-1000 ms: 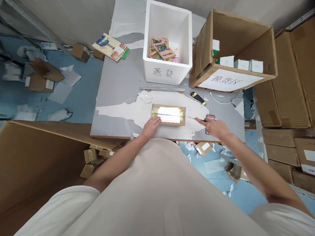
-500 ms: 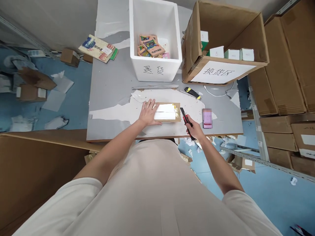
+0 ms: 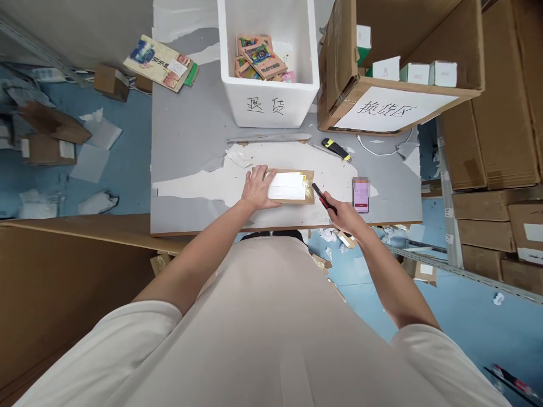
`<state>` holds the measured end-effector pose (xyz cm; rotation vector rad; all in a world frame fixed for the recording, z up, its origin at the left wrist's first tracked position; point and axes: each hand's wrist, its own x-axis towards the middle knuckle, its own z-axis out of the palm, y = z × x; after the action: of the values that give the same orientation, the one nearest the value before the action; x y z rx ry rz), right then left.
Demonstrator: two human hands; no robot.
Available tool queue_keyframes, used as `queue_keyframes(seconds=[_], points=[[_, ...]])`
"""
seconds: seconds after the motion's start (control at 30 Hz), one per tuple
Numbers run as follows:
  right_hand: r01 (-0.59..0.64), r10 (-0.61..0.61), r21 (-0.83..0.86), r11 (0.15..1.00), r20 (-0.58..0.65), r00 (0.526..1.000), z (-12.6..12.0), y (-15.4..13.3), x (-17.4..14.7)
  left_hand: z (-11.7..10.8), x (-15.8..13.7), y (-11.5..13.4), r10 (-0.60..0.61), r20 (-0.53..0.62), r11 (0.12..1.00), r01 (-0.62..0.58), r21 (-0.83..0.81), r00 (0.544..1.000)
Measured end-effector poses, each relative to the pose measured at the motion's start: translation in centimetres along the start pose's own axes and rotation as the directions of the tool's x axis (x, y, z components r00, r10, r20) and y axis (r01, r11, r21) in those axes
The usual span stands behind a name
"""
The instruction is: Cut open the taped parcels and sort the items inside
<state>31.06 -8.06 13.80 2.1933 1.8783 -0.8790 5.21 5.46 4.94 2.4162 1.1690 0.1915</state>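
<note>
A small cardboard box [image 3: 286,186] with a white label on top lies on the table near its front edge. My left hand [image 3: 257,189] holds it at the left end, fingers on the far side and thumb along the near side. In my right hand [image 3: 343,215] is a black and red utility knife [image 3: 324,199], its tip at the taped right end of the box. Whether the blade touches the tape is too small to tell. A phone [image 3: 361,195] with a lit pink screen lies just right of the knife.
Behind stand a white foam box [image 3: 268,104] with several booklets inside and a large carton [image 3: 339,104] holding several small white-and-green boxes. A yellow-black cutter [image 3: 336,150] lies before them. Books [image 3: 163,63] are at the far left; a brown carton [image 3: 85,237] adjoins the table's left front.
My right hand has brought the knife up to the box's right end and turned it flatter. My left hand has closed more around the left end. The view has shifted slightly.
</note>
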Motion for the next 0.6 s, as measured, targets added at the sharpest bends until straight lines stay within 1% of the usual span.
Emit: queue_keyframes(seconds=[0.13,0.27,0.37,0.43,0.47,0.5,0.53,0.57,0.6], points=[[-0.034,0.035,-0.040,0.999,0.024,0.999,0.4,-1.0,-1.5,-0.2,-0.1,0.3,-0.034,0.023,0.999,0.034,0.008,0.999],[-0.059,0.064,-0.106,0.993,0.049,0.997,0.5,-1.9,-2.4,-0.1,-0.3,0.3,-0.034,0.025,0.999,0.034,0.012,0.999],[-0.095,0.099,-0.089,0.992,0.046,0.994,0.5,-1.7,-3.3,-0.1,-0.3,0.1,-0.025,0.018,1.000,0.025,0.013,1.000],[-0.143,0.142,0.029,0.989,0.029,0.989,1.0,-1.2,-4.1,0.0,-0.2,0.1,-0.021,0.002,1.000,0.021,0.008,1.000],[-0.177,0.178,0.134,0.975,0.004,0.984,1.5,-0.9,-4.3,0.1,-0.1,0.2,-0.028,-0.009,1.000,0.029,0.007,1.000],[-0.207,0.223,0.266,0.942,-0.032,0.974,2.1,-0.7,-4.4,0.2,0.0,0.4,-0.047,-0.022,0.999,0.047,0.005,0.999],[-0.221,0.275,0.416,0.882,-0.073,0.959,2.8,-0.6,-4.2,0.3,0.0,0.7,-0.080,-0.039,0.997,0.080,0.001,0.996],[-0.208,0.325,0.570,0.795,-0.112,0.939,3.6,-0.7,-3.7,0.5,0.0,1.0,-0.125,-0.058,0.992,0.125,-0.007,0.990],[-0.169,0.373,0.708,0.686,-0.142,0.917,4.5,-1.0,-2.9,0.7,-0.1,1.5,-0.177,-0.078,0.984,0.176,-0.020,0.981]])
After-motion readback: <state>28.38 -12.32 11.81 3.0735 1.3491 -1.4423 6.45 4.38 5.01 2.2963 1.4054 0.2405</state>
